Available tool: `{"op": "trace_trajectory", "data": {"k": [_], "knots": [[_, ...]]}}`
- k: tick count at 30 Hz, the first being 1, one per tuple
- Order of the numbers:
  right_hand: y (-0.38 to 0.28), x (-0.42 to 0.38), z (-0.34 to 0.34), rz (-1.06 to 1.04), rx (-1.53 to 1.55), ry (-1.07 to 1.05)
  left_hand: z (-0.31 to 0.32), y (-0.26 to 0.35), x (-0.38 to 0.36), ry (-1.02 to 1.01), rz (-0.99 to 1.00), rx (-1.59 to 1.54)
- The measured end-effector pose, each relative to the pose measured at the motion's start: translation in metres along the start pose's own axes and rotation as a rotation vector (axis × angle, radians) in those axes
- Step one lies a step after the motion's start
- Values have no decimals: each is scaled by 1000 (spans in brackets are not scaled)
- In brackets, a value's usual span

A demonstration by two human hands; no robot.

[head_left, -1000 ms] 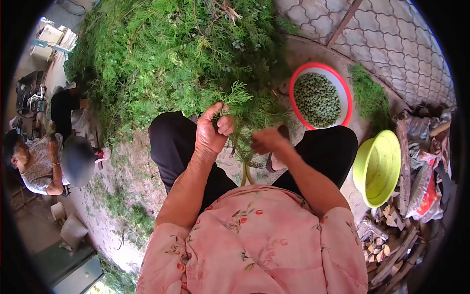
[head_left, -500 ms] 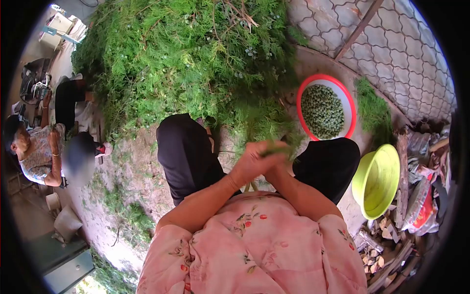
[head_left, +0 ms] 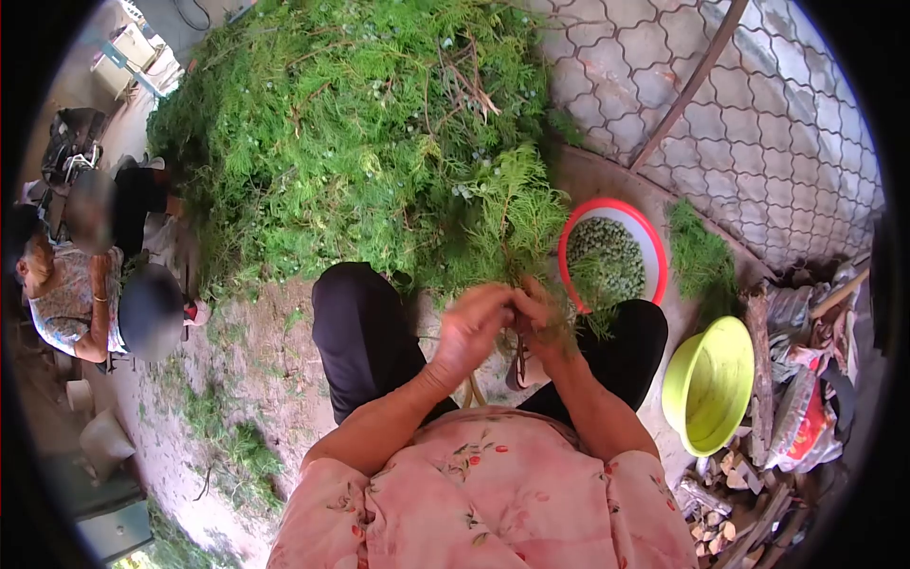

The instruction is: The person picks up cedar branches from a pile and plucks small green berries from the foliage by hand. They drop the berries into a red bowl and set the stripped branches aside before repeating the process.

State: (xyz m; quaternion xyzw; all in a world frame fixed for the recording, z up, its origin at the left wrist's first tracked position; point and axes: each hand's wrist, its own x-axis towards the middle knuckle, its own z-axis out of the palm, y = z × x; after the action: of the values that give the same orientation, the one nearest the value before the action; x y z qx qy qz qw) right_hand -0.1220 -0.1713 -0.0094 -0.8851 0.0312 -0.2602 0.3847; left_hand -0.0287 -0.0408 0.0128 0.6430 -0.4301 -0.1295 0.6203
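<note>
My left hand (head_left: 470, 329) is closed at the stem end of a leafy evergreen branch (head_left: 517, 220), between my knees. Touching it, my right hand (head_left: 542, 327) has its fingers closed around the same branch. Feathery green sprays rise above the hands, and some hang right over the near edge of a red-rimmed white basin (head_left: 654, 256). Small round green cones (head_left: 609, 248) lie inside that basin. Beyond my knees spreads a big heap of cut evergreen branches (head_left: 332, 152) with bluish cones among the leaves. My fingers partly hide the stem.
A yellow-green tub (head_left: 709, 387) stands at my right, beside split firewood (head_left: 713, 531) and plastic sacks (head_left: 806, 408). A patterned metal panel (head_left: 720, 123) leans behind the basin. Two people sit at the left; one wears a patterned shirt (head_left: 76, 294). Loose greenery (head_left: 237, 446) litters the ground.
A larger leafy branch now stands up from my hands, where a small blurred green piece was before. My hands have drawn slightly apart at the fingers. The view has shifted a little.
</note>
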Motion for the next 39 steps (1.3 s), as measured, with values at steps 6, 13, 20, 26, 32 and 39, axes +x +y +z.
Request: {"op": "trace_trajectory", "data": {"k": [6,13,20,26,32,39], "knots": [[-23,10,6,782,1514,121,-50,-38,32,464,-494,-429],[-20,13,8,711,1570,-66,-65,-22,55,515,-65,172],[-10,21,9,617,1498,-121,-65,24,74,340,-345,-392],[-17,28,7,546,1472,-114,-44,41,96,417,-372,-335],[-22,36,8,545,1502,-39,-40,36,111,499,-350,-282],[-23,49,9,550,1490,32,-37,39,98,569,-376,-516]]}}
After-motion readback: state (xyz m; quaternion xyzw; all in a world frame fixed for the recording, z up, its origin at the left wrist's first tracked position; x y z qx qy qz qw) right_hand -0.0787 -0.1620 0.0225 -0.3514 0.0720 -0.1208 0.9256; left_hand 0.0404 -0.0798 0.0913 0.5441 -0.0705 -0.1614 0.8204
